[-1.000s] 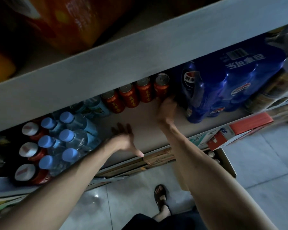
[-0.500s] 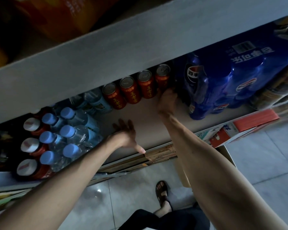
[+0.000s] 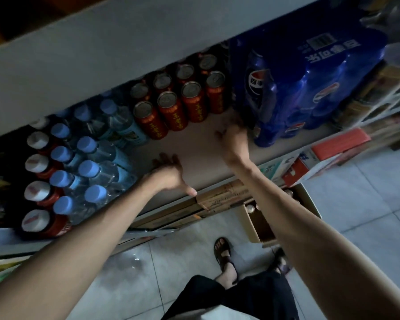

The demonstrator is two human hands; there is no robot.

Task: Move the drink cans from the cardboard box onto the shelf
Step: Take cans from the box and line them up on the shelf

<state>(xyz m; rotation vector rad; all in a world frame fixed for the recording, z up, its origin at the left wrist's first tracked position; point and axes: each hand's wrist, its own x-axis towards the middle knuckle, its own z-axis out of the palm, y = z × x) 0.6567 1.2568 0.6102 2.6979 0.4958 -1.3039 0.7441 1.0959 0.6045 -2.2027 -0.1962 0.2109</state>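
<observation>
Right hand (image 3: 234, 140) pulled off cans (image 3: 192, 100) | beside Pepsi pack (image 3: 298, 84) | fingers unclear (left hand (image 3: 169, 174): spread)

Clear bottles with blue caps (image 3: 88, 169) stand in rows just beside red bottles with white caps (image 3: 34, 190) at the left. A blue shrink-wrapped pack of cola bottles (image 3: 310, 88) sits at the right, above a red-and-white carton (image 3: 321, 155). A sandalled foot (image 3: 222, 250) rests on the grey tiled floor (image 3: 367, 204).

The shelf (image 3: 201, 153) carries red cans (image 3: 171, 109), water bottles (image 3: 92, 172) and a blue cola pack (image 3: 310, 88)
</observation>
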